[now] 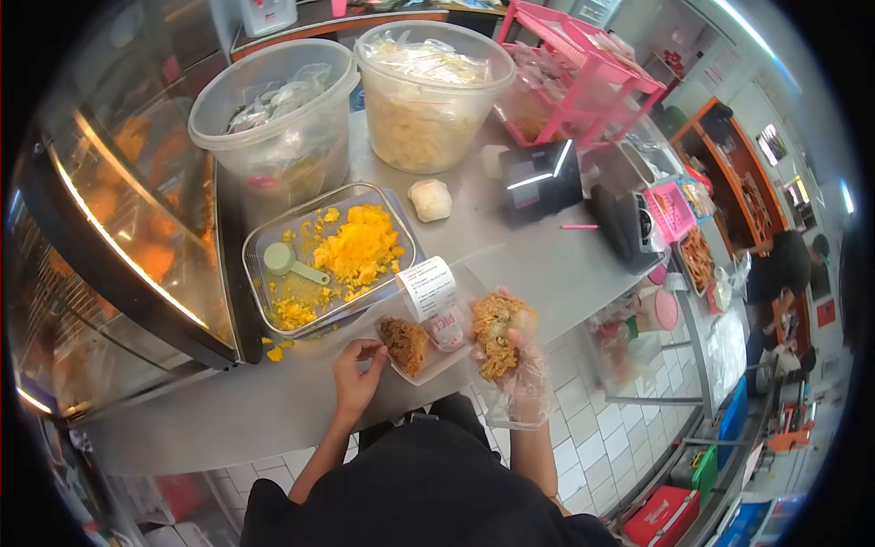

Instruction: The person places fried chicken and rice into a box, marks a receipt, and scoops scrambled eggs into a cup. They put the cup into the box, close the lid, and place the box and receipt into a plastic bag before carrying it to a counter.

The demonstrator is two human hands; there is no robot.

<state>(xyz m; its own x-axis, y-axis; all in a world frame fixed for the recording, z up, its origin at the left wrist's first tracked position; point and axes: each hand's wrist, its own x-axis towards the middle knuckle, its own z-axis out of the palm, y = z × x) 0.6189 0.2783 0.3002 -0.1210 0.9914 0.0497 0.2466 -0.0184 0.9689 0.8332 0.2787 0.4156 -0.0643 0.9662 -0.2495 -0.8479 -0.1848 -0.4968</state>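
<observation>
My right hand [524,360], in a clear plastic glove, grips a golden piece of fried chicken [498,333] above the right side of an open takeaway box [428,371]. In the box's left part lies a darker brown fried piece [404,345]. Beside that piece is a small wrapped packet [447,330] with red print. A printed receipt [427,288] rests at the back of the box. My bare left hand [358,372] is closed, its thumb and fingers pinching the box's left edge.
Behind the box sits a metal tray [251,264] of crumbled yellow food with a green scoop [290,262]. Two plastic tubs [301,155] stand at the back. A heated glass display [137,246] borders the left; a dark card terminal [629,223] is at right. Another person [784,269] stands farther right.
</observation>
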